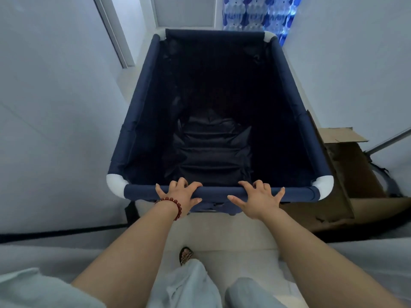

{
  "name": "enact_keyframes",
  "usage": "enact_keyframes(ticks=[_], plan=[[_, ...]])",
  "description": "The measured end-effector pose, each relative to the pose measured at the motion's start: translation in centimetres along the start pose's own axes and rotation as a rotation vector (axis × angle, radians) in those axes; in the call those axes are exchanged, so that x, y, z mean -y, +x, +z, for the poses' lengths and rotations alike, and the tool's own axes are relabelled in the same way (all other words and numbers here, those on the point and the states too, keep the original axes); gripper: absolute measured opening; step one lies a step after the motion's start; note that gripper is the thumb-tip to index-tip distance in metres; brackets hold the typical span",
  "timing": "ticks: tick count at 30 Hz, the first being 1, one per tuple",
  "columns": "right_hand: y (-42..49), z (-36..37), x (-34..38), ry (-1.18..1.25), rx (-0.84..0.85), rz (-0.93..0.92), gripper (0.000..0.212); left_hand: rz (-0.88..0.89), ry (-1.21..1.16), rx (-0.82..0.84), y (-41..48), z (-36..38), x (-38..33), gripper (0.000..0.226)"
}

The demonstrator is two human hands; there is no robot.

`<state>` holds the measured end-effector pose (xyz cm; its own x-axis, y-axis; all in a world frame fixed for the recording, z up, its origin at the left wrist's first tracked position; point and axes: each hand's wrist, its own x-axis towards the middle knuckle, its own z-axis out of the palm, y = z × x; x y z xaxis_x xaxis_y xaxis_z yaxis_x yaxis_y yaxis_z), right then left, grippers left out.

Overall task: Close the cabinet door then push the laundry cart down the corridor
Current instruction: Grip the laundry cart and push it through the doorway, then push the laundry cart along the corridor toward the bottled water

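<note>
A navy fabric laundry cart with white corner joints fills the middle of the view, its deep bin dark and holding only folded dark fabric at the bottom. My left hand, with a red bead bracelet at the wrist, curls over the cart's near rail. My right hand lies on the same rail to the right, its fingers spread and draped over the bar. No cabinet door shows in this view.
White walls close in on both sides of a narrow corridor. A flattened cardboard box leans against the right wall beside the cart. Stacked blue water-bottle packs stand ahead at the far right. A door frame runs along the left.
</note>
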<state>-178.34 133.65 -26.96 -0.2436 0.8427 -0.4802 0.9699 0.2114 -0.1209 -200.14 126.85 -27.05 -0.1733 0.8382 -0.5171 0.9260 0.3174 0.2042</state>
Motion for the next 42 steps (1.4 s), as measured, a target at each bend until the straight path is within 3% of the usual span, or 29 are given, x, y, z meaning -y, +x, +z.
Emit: enact_keyframes(ticks=[42], plan=[[36.4, -18.4, 5.1, 0.161, -0.064, 0.22, 0.077, 0.188, 0.09, -0.038, 40.3, -23.7, -0.1, 0.034]])
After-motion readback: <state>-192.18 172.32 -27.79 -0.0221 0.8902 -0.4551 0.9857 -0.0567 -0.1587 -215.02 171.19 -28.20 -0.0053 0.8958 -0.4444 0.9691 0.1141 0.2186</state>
